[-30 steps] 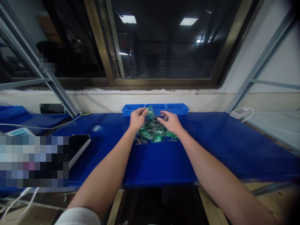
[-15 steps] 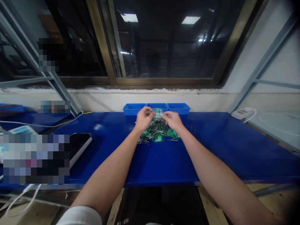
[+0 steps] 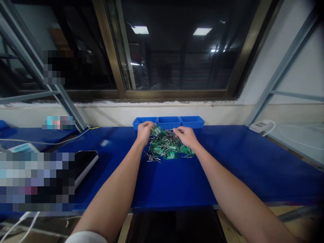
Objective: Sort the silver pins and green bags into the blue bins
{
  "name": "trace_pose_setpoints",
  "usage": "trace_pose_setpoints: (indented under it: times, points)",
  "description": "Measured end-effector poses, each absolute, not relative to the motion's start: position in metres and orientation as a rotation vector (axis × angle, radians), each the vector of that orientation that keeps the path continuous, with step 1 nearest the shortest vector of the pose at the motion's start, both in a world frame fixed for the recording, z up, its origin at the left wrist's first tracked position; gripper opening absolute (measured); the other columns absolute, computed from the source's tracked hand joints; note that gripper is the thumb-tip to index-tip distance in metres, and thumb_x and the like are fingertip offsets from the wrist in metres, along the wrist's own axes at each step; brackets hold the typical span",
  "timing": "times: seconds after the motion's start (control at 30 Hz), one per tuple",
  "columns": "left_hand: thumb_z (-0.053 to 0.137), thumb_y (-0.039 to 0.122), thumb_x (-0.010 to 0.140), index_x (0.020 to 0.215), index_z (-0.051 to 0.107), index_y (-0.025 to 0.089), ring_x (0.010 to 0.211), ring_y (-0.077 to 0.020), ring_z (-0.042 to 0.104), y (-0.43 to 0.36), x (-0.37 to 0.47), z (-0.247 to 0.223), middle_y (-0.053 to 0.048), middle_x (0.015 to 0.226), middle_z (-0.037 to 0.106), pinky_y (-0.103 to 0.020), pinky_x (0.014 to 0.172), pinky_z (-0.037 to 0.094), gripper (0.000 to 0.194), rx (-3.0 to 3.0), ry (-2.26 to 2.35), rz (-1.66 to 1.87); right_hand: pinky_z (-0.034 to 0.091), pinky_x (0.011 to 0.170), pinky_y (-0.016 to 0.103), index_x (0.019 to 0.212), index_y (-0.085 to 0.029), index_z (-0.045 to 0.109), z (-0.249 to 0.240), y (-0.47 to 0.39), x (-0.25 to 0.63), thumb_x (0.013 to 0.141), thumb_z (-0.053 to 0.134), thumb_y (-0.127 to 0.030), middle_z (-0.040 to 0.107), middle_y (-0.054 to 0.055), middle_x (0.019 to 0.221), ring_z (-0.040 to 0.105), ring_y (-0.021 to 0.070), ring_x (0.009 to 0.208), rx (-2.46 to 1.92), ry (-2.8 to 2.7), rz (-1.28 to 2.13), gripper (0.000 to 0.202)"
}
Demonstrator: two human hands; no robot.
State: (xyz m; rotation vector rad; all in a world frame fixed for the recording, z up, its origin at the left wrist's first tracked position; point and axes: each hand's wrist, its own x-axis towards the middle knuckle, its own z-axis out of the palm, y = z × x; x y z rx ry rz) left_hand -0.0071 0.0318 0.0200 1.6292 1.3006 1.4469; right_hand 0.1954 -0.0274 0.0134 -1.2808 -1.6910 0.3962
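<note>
My left hand (image 3: 145, 132) is closed on the edge of a small green see-through plastic bag (image 3: 158, 131) with pale slim pieces inside. The bag hangs tilted above the back left of a pile of thin metal pins (image 3: 174, 144), which may be rivets. More green bags (image 3: 171, 155) lie among the pins. My right hand (image 3: 186, 135) is over the pile's back right, thumb and forefinger pinched together. Whatever is between those fingertips is too small to make out. A few loose pins (image 3: 152, 157) are spread at the pile's left front.
Three joined blue bins (image 3: 169, 120) stand behind the pile against the wall. A phone-like black device (image 3: 87, 160) lies on the blue table (image 3: 174, 189) at left. A white power strip (image 3: 260, 126) is at the right, beside a grey metal post (image 3: 268, 87).
My left hand has moved left and slightly down with the green bag, away from my right hand. The bag was between both hands; now only my left hand has it.
</note>
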Motion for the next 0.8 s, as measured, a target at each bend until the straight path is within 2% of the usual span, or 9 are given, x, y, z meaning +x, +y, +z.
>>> trace_pose_setpoints:
  times: [0.1, 0.2, 0.33, 0.47, 0.57, 0.67, 0.8]
  points:
    - [0.049, 0.036, 0.076, 0.119, 0.054, 0.012, 0.096, -0.0206, 0.06, 0.044, -0.012, 0.014, -0.01, 0.112, 0.062, -0.027, 0.073, 0.049, 0.049, 1.489, 1.298, 1.615, 0.041, 0.059, 0.024, 0.074, -0.018, 0.066, 0.015, -0.03, 0.194, 0.081, 0.047, -0.048, 0.068, 0.004, 0.069, 0.062, 0.0161, 0.066, -1.276, -1.759, 0.349, 0.036]
    - [0.054, 0.034, 0.076, 0.135, 0.037, 0.019, 0.114, -0.0223, 0.05, 0.049, -0.017, 0.009, -0.009, 0.129, 0.051, -0.029, 0.084, 0.046, 0.063, 1.421, 1.366, 1.529, 0.042, 0.061, 0.025, 0.076, -0.019, 0.067, 0.015, -0.031, 0.195, 0.08, 0.048, -0.045, 0.069, 0.004, 0.073, 0.062, 0.0167, 0.069, -1.284, -1.805, 0.305, 0.033]
    - [0.053, 0.03, 0.076, 0.131, 0.042, 0.019, 0.121, -0.0205, 0.044, 0.049, -0.023, 0.007, -0.006, 0.133, 0.047, -0.027, 0.091, 0.043, 0.058, 1.347, 1.456, 1.528, 0.042, 0.061, 0.025, 0.074, -0.019, 0.067, 0.014, -0.028, 0.199, 0.082, 0.046, -0.043, 0.068, 0.003, 0.068, 0.061, 0.0158, 0.065, -1.317, -1.81, 0.26, 0.032]
    - [0.053, 0.03, 0.073, 0.111, 0.06, 0.018, 0.109, -0.0223, 0.054, 0.043, -0.024, 0.008, -0.005, 0.115, 0.061, -0.03, 0.091, 0.043, 0.04, 1.555, 1.573, 1.408, 0.044, 0.065, 0.026, 0.078, -0.019, 0.067, 0.011, -0.02, 0.208, 0.081, 0.046, -0.032, 0.068, 0.002, 0.07, 0.062, 0.0158, 0.068, -1.407, -1.708, 0.177, 0.025]
    - [0.053, 0.029, 0.072, 0.1, 0.066, 0.019, 0.102, -0.0232, 0.057, 0.035, -0.018, 0.007, -0.004, 0.105, 0.066, -0.033, 0.093, 0.041, 0.032, 1.926, 1.671, 1.206, 0.045, 0.074, 0.027, 0.085, -0.02, 0.068, 0.008, -0.014, 0.218, 0.075, 0.049, -0.021, 0.069, 0.003, 0.081, 0.063, 0.0171, 0.078, -1.509, -1.667, 0.14, 0.022]
    - [0.05, 0.024, 0.073, 0.1, 0.066, 0.02, 0.105, -0.0222, 0.056, 0.028, -0.008, 0.003, -0.003, 0.108, 0.065, -0.03, 0.095, 0.039, 0.032, 2.288, 1.591, 1.001, 0.044, 0.082, 0.029, 0.086, -0.02, 0.069, 0.004, -0.008, 0.229, 0.069, 0.049, -0.015, 0.07, 0.004, 0.086, 0.062, 0.0189, 0.087, -1.61, -1.675, 0.123, 0.027]
    - [0.047, 0.022, 0.074, 0.102, 0.067, 0.021, 0.105, -0.0234, 0.056, 0.025, 0.0, -0.002, -0.004, 0.108, 0.065, -0.03, 0.094, 0.04, 0.034, 2.452, 1.503, 0.847, 0.043, 0.086, 0.031, 0.087, -0.021, 0.07, 0.001, -0.005, 0.246, 0.066, 0.048, -0.013, 0.069, 0.006, 0.092, 0.06, 0.0217, 0.094, -1.776, -1.589, 0.131, 0.032]
